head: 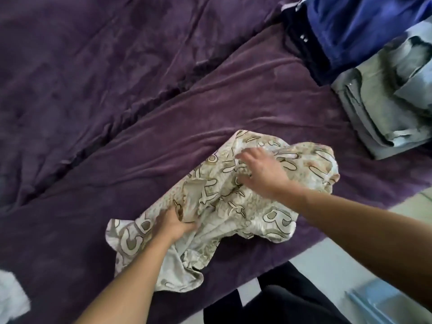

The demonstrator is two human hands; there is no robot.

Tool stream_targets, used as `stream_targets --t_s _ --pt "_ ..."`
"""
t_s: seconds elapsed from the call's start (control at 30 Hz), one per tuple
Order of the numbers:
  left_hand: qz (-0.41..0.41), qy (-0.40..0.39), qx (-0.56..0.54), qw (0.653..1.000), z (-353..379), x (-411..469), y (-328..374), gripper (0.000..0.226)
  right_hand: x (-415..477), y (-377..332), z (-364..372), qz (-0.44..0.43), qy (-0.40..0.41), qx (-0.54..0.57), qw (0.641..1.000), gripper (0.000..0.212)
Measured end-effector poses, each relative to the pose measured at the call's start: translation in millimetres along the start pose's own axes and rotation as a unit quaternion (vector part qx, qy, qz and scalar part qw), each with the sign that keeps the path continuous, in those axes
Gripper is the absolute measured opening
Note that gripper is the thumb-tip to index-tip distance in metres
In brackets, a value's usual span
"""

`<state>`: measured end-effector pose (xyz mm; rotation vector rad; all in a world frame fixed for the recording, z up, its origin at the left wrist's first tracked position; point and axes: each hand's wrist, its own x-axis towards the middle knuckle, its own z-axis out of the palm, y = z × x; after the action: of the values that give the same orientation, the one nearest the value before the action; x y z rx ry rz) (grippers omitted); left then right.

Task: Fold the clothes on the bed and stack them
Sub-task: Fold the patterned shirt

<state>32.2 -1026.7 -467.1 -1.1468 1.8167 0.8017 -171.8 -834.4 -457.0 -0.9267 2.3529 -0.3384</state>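
While the left grip pinches the patterned cloth, the right grip rests spread-fingered on it

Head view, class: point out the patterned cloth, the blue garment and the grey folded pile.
patterned cloth [233, 206], head view, crumpled middle
blue garment [364, 26], head view, flat top
grey folded pile [371, 108], head view, upper layer

A cream garment printed with beige letters was left crumpled and unfolded near the purple bed's front edge. Folded blue clothes and grey-green clothes were stacked far right.
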Motion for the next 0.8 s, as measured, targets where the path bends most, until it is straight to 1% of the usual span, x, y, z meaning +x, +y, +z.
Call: stream_targets --t_s 0.03,0.07,0.1,0.13,0.17,0.2,0.23,0.27,0.33,0.43,0.47,0.5,0.53,0.57,0.6,0.63,0.67,0.7,0.73,0.77,0.8 --pt "-0.007 0.008 0.027 1.0 11 2 -6 0.093 1 -11 18 -0.026 -0.065 -0.019 0.997 0.075" --pt "-0.006 0.032 0.066 0.997 21 3 -11 0.071 1 -18 34 -0.035 -0.132 -0.044 0.99 0.088" --pt "0.0 0.073 0.106 0.992 28 4 -12 0.041 2 -20 49 -0.037 -0.192 -0.066 0.979 0.095" --pt "0.01 0.117 0.126 0.985 32 6 -12 0.018 2 -18 60 -0.035 -0.236 -0.079 0.968 0.089" --pt "0.015 0.159 0.127 0.979 34 9 -11 0.02 1 -14 66 -0.025 -0.263 -0.082 0.961 0.07" --pt "0.014 0.184 0.102 0.977 33 12 -9 0.025 2 -7 68 -0.01 -0.263 -0.077 0.962 0.044" --pt "0.012 0.199 0.053 0.979 27 15 -6 0.025 2 2 66 0.018 -0.243 -0.064 0.968 0.021" --pt "0.016 0.214 -0.001 0.977 19 17 -3 0.024 4 12 60 0.047 -0.212 -0.057 0.975 0.014" --pt "0.04 0.249 -0.081 0.964 -5 19 6 0.022 9 37 36 0.094 -0.146 -0.065 0.983 0.018" --pt "0.07 0.306 -0.165 0.935 -50 18 26 0.022 17 65 -8 0.143 -0.035 -0.075 0.986 0.02" --pt "0.073 0.328 -0.183 0.924 -65 19 35 0.022 19 68 -17 0.147 -0.004 -0.067 0.987 0.02" --pt "0.077 0.35 -0.2 0.912 -82 21 43 0.021 20 66 -21 0.131 0.012 -0.05 0.99 0.022" --pt "0.085 0.377 -0.213 0.897 -98 23 51 0.022 21 57 -24 0.096 0.009 -0.033 0.995 0.032" --pt "0.09 0.407 -0.225 0.881 -114 26 58 0.023 21 44 -22 0.055 -0.015 -0.025 0.998 0.05" --pt "0.095 0.436 -0.233 0.864 -129 29 63 0.025 21 30 -15 0.029 -0.05 -0.025 0.998 0.068" --pt "0.104 0.465 -0.237 0.847 -143 33 65 0.026 19 18 -4 0.017 -0.085 -0.038 0.995 0.079" --pt "0.118 0.492 -0.237 0.829 -155 36 67 0.026 18 8 10 0.008 -0.111 -0.053 0.992 0.077" --pt "0.134 0.514 -0.236 0.814 -165 38 67 0.025 17 4 23 0.007 -0.126 -0.065 0.99 0.063" --pt "0.148 0.525 -0.239 0.803 -173 39 67 0.02 17 3 33 0.012 -0.128 -0.062 0.99 0.041" --pt "0.16 0.529 -0.247 0.796 -177 40 65 0.015 17 6 38 0.032 -0.12 -0.031 0.992 0.023" --pt "0.166 0.521 -0.257 0.797 -177 39 63 0.013 19 11 38 0.066 -0.105 0.019 0.992 0.018"
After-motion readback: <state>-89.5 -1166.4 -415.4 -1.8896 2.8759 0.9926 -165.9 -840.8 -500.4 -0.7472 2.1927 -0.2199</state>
